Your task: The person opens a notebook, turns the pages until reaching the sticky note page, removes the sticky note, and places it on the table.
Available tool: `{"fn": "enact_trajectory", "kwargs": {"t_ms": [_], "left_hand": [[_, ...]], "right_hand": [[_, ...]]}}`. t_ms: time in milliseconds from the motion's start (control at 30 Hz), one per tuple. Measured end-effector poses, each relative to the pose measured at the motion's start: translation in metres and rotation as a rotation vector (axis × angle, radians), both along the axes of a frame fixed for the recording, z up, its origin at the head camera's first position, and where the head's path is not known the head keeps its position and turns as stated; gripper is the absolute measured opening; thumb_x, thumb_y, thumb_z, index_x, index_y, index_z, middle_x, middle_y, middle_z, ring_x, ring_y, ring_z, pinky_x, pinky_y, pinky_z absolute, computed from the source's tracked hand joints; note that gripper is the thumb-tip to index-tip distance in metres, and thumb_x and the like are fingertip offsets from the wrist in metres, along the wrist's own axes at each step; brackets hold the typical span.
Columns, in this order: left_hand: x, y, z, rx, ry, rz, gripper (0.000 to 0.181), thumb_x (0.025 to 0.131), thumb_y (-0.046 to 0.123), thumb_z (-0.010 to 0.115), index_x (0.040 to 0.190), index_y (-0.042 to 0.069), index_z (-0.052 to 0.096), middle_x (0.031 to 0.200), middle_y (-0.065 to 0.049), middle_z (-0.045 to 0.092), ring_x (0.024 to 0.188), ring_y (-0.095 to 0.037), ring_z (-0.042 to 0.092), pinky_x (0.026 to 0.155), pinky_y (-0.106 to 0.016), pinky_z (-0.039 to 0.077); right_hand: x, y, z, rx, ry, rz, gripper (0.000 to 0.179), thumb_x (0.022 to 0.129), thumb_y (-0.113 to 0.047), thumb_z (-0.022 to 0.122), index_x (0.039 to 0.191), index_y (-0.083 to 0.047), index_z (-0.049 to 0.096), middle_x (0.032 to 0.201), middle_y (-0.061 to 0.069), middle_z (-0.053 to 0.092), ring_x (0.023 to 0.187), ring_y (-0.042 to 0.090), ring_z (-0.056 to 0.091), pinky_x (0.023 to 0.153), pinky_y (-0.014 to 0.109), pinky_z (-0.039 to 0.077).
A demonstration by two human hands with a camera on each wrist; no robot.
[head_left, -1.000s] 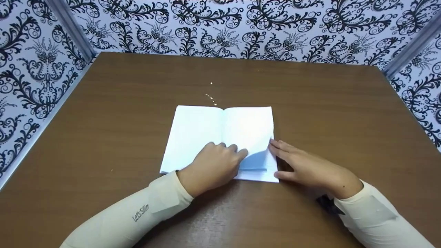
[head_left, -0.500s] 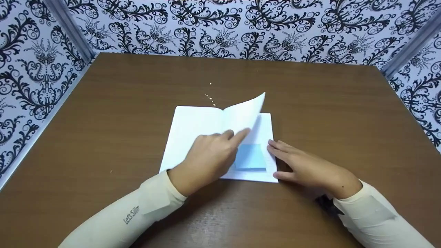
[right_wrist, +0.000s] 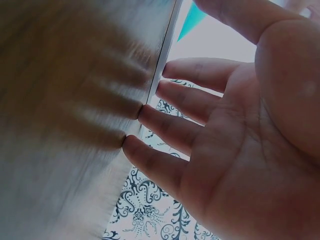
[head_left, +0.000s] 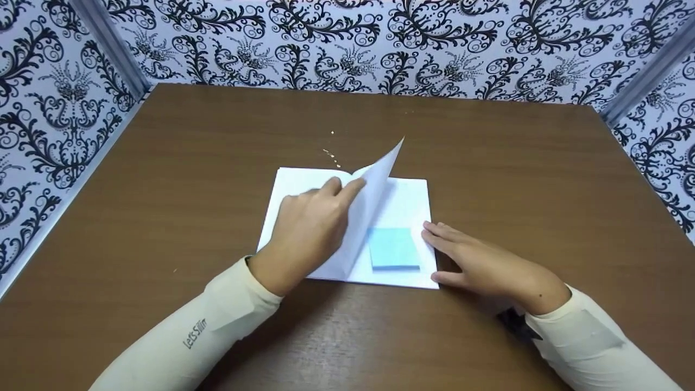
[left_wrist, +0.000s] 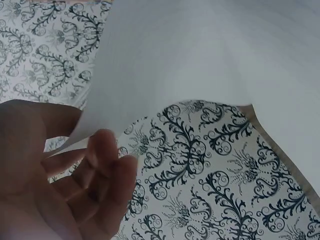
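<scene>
A white notebook (head_left: pixel 408 202) lies spread out on the brown table. My left hand (head_left: pixel 312 231) is over its left half and grips the edge of a raised page (head_left: pixel 374 187), which stands bent upward near the spine. In the left wrist view the page (left_wrist: pixel 165 60) passes between the fingers of the left hand (left_wrist: pixel 75 175). On the notebook's right side rests a light blue pad of sticky notes (head_left: pixel 394 248). My right hand (head_left: pixel 478 260) lies flat with straight, spread fingers, its fingertips at the notebook's right edge. In the right wrist view the right hand (right_wrist: pixel 225 120) shows its palm.
The wooden table (head_left: pixel 163 190) stretches around the notebook on every side. Small pale crumbs (head_left: pixel 331 155) lie just behind it. Patterned walls (head_left: pixel 353 49) close off the back and both sides.
My left hand has lifted the right-hand page and carried it leftward, which has uncovered the blue sticky notes. The right hand has stayed in place.
</scene>
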State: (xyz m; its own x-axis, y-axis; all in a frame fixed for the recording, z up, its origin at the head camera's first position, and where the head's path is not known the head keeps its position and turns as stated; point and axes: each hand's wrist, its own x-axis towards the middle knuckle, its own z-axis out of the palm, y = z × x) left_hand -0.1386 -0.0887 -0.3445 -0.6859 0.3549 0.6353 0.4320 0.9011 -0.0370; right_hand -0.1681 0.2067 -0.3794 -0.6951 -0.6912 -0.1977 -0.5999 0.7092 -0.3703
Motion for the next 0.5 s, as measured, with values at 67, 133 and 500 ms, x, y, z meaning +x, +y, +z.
{"fn": "enact_trajectory", "kwargs": {"t_ms": [67,133,500], "left_hand": [[-0.003,-0.005,-0.002,-0.028,-0.022,0.028,0.034,0.084,-0.002,0.058,0.113,0.014,0.067,0.073,-0.005,0.059,0.045,-0.021,0.052,0.037,-0.038,0.040],[-0.004,-0.009,-0.003,-0.066,-0.060,0.056,0.025,0.083,-0.003,0.060,0.103,0.010,0.066,0.070,-0.006,0.059,0.045,-0.024,0.055,0.038,-0.040,0.041],[-0.007,-0.025,-0.009,-0.304,-0.195,0.132,0.015,0.077,-0.001,0.070,0.088,0.008,0.068,0.061,-0.010,0.063,0.045,-0.019,0.054,0.040,-0.037,0.045]], "right_hand": [[0.000,0.000,0.000,0.000,0.001,0.001,0.073,0.096,-0.032,0.066,0.154,-0.001,0.033,0.163,0.017,0.028,0.151,0.040,0.024,0.118,0.057,0.025],[0.000,0.000,0.000,0.002,-0.004,-0.003,0.074,0.096,-0.033,0.065,0.154,-0.001,0.033,0.164,0.016,0.027,0.151,0.040,0.024,0.118,0.058,0.025],[0.001,0.000,-0.001,0.006,-0.017,-0.020,0.075,0.096,-0.034,0.065,0.155,-0.002,0.031,0.164,0.017,0.026,0.151,0.040,0.023,0.118,0.058,0.025]]}}
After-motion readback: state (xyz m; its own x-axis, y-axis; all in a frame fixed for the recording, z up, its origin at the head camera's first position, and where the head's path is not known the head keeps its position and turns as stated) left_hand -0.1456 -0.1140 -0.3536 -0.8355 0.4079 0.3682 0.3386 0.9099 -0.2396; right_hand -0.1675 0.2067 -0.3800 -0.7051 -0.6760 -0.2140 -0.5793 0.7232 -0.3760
